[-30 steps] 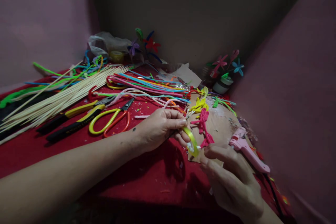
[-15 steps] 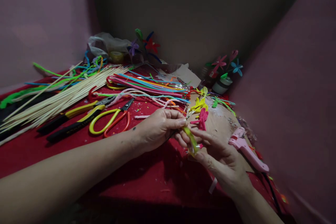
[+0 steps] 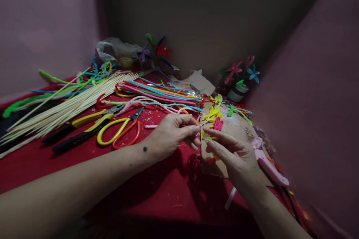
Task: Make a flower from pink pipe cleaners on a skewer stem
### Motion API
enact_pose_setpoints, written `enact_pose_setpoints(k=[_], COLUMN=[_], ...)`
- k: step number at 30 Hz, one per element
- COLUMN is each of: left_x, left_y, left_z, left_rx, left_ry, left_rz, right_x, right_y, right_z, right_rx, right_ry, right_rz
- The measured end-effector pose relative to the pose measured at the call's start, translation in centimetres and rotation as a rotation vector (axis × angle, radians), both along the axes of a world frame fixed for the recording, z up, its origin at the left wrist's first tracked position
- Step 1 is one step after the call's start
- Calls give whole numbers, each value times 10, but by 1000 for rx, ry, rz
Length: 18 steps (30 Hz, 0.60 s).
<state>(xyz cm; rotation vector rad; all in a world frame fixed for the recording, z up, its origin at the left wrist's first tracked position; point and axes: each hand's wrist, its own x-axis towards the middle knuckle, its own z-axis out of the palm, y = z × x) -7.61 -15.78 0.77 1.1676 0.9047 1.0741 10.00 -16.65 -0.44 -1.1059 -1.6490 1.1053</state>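
Observation:
My left hand (image 3: 175,132) is closed in a pinch over the edge of the cardboard. Its fingertips hold something small and pale, mostly hidden. Close against it, my right hand (image 3: 235,153) pinches a shiny yellow-green strip (image 3: 206,137), and the two sets of fingertips nearly meet. Just beyond the fingers, yellow pipe-cleaner loops (image 3: 213,113) and a pink pipe-cleaner piece (image 3: 218,123) lie on the cardboard (image 3: 215,170). To the right of my right hand rests a pink glue gun (image 3: 269,166).
Scissors (image 3: 120,130) and pliers (image 3: 84,127) lie left on the red cloth (image 3: 157,201). Behind them spread thin wooden sticks (image 3: 73,102) and a bundle of coloured pipe cleaners (image 3: 162,91). Pipe-cleaner flowers (image 3: 235,68) stand in a small jar (image 3: 238,92) by the wall.
The yellow-green strip, stretched out between my hands before, now shows only as a short crumpled bit at my right fingertips. My right fingers have moved up closer to my left.

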Motion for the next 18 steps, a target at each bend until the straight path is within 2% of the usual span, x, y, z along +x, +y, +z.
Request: enact_pose_setpoints(k=[6, 11, 18], left_x=[3, 5, 7], left_y=[2, 1, 2], left_z=[-11, -11, -11], left_rx=[-3, 11, 27], left_ry=[-1, 4, 47], left_rz=[-43, -13, 3], right_x=[-2, -4, -6], right_y=[2, 4, 5], right_z=[-4, -5, -9], right_rx=[-110, -258, -260], right_ry=[41, 108, 130], right_rz=[-37, -35, -41])
